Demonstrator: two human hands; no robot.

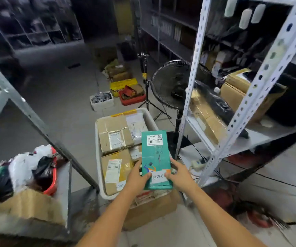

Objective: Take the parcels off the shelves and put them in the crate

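Note:
A flat green parcel [155,154] with white labels hangs over the right side of the white crate [97,150]. My left hand [138,177] grips its near left edge and my right hand [179,175] grips its near right edge, thumbs on top. Inside the crate lie several brown cardboard parcels [116,138] with shipping labels. More brown boxes [206,118] and a black bag sit on the white metal shelf [250,139] to the right.
A standing fan [172,86] and a tripod [146,90] stand behind the crate. Small bins sit on the floor further back. At left, a shelf [61,175] holds a red basin with bags. A brown box [150,209] lies under the crate's near end.

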